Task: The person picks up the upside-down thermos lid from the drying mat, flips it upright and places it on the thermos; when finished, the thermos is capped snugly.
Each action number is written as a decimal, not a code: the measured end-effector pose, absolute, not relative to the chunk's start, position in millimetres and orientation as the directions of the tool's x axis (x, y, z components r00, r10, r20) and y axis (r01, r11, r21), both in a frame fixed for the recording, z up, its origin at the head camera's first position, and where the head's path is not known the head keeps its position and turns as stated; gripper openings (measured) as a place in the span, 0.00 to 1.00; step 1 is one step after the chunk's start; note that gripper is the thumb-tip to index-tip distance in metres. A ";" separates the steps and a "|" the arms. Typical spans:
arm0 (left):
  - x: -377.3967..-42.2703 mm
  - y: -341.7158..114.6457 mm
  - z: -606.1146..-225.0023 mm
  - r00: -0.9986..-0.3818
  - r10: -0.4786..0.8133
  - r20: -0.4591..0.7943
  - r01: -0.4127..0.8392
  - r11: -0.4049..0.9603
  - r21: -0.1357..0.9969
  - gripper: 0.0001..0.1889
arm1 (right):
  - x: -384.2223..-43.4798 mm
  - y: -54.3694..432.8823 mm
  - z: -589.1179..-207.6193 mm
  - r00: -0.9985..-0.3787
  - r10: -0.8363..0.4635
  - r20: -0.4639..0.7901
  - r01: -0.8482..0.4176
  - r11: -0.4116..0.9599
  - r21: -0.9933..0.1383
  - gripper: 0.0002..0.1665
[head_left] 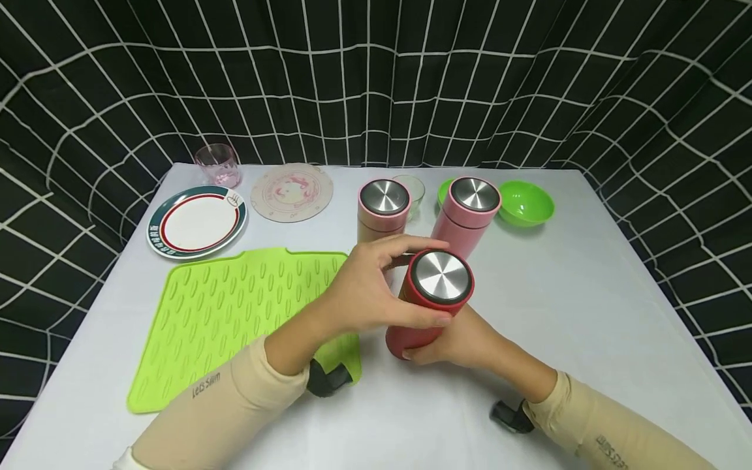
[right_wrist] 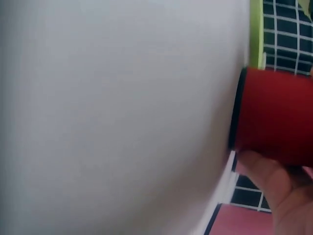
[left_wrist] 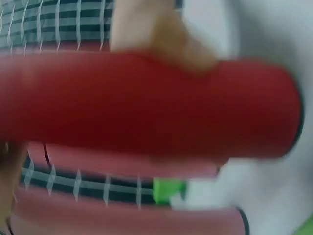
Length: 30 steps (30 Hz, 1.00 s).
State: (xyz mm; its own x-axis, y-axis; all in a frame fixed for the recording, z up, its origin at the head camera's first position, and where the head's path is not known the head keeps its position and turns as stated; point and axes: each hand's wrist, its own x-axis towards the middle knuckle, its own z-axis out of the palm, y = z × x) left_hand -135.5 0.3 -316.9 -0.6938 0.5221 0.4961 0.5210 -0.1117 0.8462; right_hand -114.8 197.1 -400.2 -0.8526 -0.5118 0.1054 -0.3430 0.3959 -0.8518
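Observation:
A red thermos point(head_left: 411, 334) with a brushed-metal lid top point(head_left: 442, 276) stands slightly tilted at the table's middle. My left hand point(head_left: 367, 284) grips it near the top, thumb on the near side and fingers round the far side. Lower down, my right hand point(head_left: 470, 339) holds its body close to the base. In the right wrist view the thumb side of that hand point(right_wrist: 286, 193) lies along the bottle by its dark bottom rim. Just behind stand a pink-and-cream thermos point(head_left: 376, 228) and a pink thermos point(head_left: 455, 228), both with metal lid tops.
At left lies a lime-green drying mat point(head_left: 235, 313), partly under the left forearm. Behind it are a rimmed plate point(head_left: 200, 222), a round patterned disc point(head_left: 292, 192) and a pinkish glass point(head_left: 219, 164). Green bowls point(head_left: 525, 203) and a clear glass point(head_left: 414, 189) stand behind the bottles.

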 end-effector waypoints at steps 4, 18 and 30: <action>-142.1 -5.1 -314.0 -0.649 0.632 0.424 0.448 -0.134 0.884 0.37 | -118.8 198.7 -400.0 -0.837 -0.541 0.076 -0.339 0.404 -0.850 0.38; -134.9 5.1 -310.5 -0.738 0.545 0.398 0.387 -0.142 0.911 0.36 | -124.2 211.5 -398.1 -0.805 -0.590 0.060 -0.345 0.384 -0.856 0.39; -125.6 11.8 -313.1 -0.767 0.487 0.418 0.473 -0.011 0.881 0.34 | -112.9 209.1 -400.1 -0.784 -0.617 0.069 -0.333 0.324 -0.885 0.39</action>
